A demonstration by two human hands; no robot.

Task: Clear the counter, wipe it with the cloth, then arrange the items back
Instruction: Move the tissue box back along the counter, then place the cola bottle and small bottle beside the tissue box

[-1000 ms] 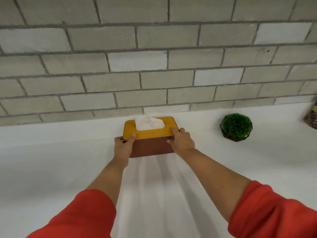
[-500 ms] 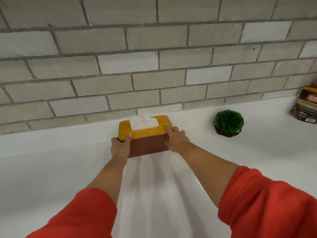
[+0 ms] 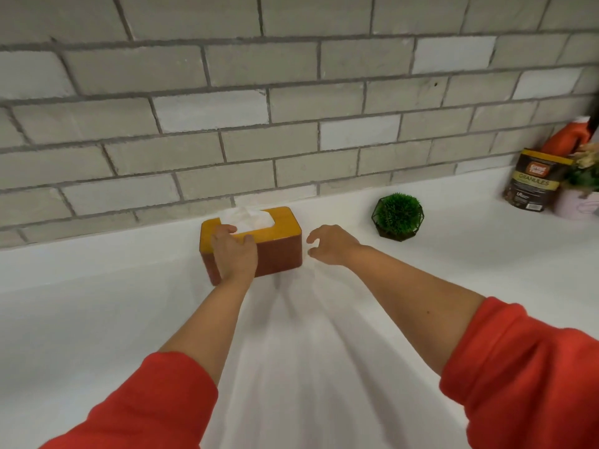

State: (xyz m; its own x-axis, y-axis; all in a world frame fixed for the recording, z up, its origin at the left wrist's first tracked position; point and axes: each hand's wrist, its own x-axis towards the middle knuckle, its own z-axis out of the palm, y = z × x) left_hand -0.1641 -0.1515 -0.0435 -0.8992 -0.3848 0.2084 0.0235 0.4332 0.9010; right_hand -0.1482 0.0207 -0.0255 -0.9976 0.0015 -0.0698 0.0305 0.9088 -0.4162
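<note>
A tissue box (image 3: 282, 254) with a yellow lid, brown sides and a white tissue poking out stands on the white counter (image 3: 97, 319), close to the brick wall. My left hand (image 3: 235, 254) rests on the box's front left part, with fingers on the lid beside the tissue and the thumb along the lid's front edge. My right hand (image 3: 330, 244) hovers just right of the box without touching it, its fingers loosely curled and holding nothing. No cloth is in view.
A small green plant (image 3: 398, 217) in a dark wire pot sits right of the box. At the far right stand a brown granules jar (image 3: 534, 179), an orange bottle (image 3: 570, 136) and a pale flower pot (image 3: 577, 202).
My right hand has let go of the box's right end and drawn away to the right. My left hand has shifted from the box's left end onto its top. The view has swung right.
</note>
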